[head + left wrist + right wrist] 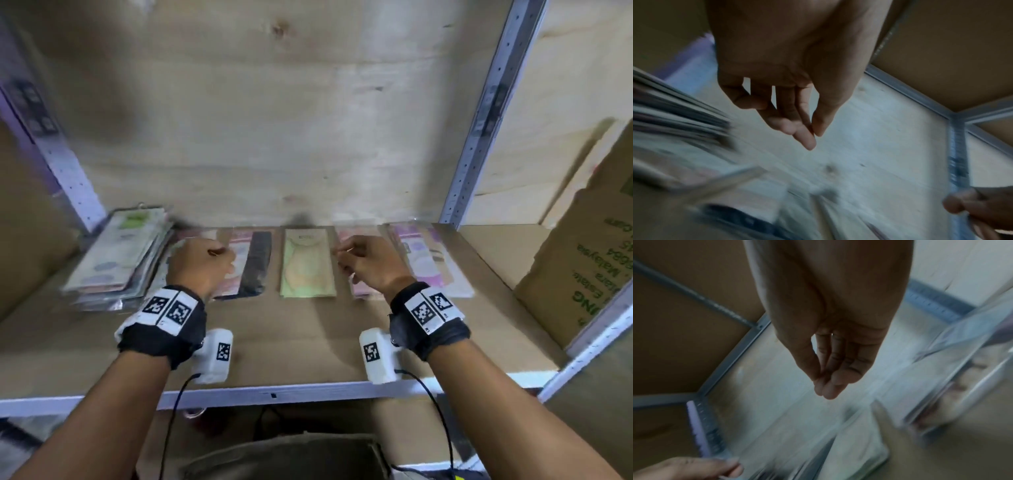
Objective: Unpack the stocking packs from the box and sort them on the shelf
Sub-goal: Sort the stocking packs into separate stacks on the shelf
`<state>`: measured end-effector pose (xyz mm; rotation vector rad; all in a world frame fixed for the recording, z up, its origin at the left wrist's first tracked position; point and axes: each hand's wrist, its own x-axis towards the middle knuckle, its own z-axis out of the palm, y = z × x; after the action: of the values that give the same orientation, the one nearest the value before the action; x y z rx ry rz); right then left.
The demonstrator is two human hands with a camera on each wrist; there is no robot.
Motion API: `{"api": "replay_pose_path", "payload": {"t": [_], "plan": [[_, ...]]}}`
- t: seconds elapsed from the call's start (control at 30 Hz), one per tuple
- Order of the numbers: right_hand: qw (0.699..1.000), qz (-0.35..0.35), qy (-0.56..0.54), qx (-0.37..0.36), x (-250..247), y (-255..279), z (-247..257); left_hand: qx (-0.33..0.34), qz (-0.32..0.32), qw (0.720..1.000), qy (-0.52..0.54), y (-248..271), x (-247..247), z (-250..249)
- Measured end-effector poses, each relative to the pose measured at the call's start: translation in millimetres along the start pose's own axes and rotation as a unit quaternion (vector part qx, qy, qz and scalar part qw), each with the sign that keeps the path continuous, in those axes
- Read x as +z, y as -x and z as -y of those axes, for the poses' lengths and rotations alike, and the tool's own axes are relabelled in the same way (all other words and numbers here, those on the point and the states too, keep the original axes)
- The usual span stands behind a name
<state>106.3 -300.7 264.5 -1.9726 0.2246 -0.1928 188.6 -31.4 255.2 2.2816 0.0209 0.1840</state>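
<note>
I have both hands raised over the shelf (308,346), a brown board that fills the middle of the head frame. My left hand (198,263) sits left of centre, fingers loosely curled with the thumb tip meeting the fingertips; the left wrist view shows nothing between them. My right hand (370,267) sits right of centre in the same relaxed pinch, and its wrist view likewise shows it holding nothing. The stocking packs lie flat in a row along the back of the shelf: a stack of packs (120,257) at the left edge of the row, a pink pack with a black stocking (250,263) partly behind my left hand, a pale green pack (306,263) in the centre between my hands, and purple-and-pink packs (428,260) to the right of my right hand. A cardboard box (589,260) with green print stands at the right edge of the frame.
</note>
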Motion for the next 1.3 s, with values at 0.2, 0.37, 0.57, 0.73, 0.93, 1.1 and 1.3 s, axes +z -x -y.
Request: {"api": "replay_pose_path", "payload": {"t": [0.2, 0.37, 0.57, 0.73, 0.93, 1.1, 1.3], "plan": [[0.996, 0.094, 0.001, -0.004, 103.3, -22.9, 38.7, -0.043, -0.064, 0.997, 0.023, -20.3, -65.4, 39.4], [0.988, 0.147, 0.031, 0.026, 188.8, -54.0, 65.2, -0.032, -0.054, 0.998, 0.016, -15.7, -90.9, 59.2], [0.975, 0.143, 0.17, -0.01, 247.5, -72.2, 82.6, -0.038, -0.05, 0.996, 0.07, -18.7, -108.1, 73.0], [0.982, 0.12, 0.138, 0.044, 260.5, -81.5, 81.1, -0.04, -0.054, 0.991, 0.112, -20.8, -115.6, 78.4], [0.981, 0.147, 0.034, 0.123, 262.1, -84.2, 76.1, -0.047, -0.075, 0.987, 0.131, -23.9, -116.2, 79.4], [0.991, 0.09, -0.059, 0.08, 233.0, -72.3, 74.3, -0.095, -0.032, 0.97, 0.219, -24.7, -110.1, 71.8], [0.995, 0.072, -0.029, -0.07, 160.7, -28.1, 85.1, -0.126, 0.132, 0.896, 0.405, -5.8, -92.5, 41.3]]}}
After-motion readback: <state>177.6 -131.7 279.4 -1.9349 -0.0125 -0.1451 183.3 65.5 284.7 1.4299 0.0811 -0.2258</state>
